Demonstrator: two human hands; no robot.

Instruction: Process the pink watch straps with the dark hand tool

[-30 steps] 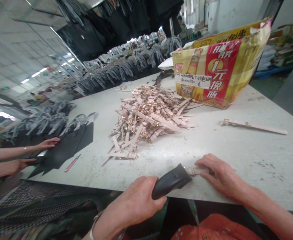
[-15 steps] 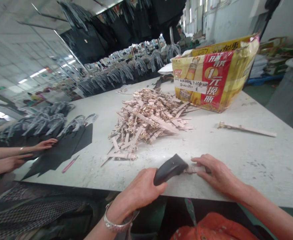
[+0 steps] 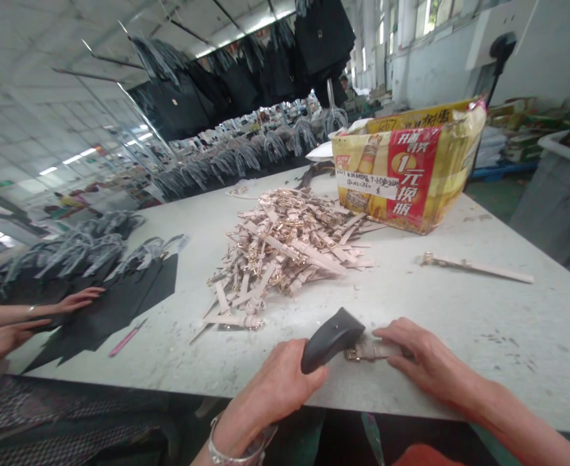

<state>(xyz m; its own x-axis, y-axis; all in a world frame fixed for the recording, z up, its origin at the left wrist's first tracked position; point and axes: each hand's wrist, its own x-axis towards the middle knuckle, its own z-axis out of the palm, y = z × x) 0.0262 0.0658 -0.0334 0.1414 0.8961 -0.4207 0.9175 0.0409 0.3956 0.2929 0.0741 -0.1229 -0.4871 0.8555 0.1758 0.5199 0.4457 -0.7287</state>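
On the table (image 3: 464, 310), a buckled strap (image 3: 371, 351) lies between right fingers (image 3: 392, 331), seemingly pinched, while left fingers (image 3: 315, 380) grip a black object (image 3: 331, 340).

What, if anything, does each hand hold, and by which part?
Left hand: the black, curved, handheld tool, by its near end. Right hand: fingers on the flat beige strap, away from its gold-coloured buckle; gripped or merely pressed, I can't tell.
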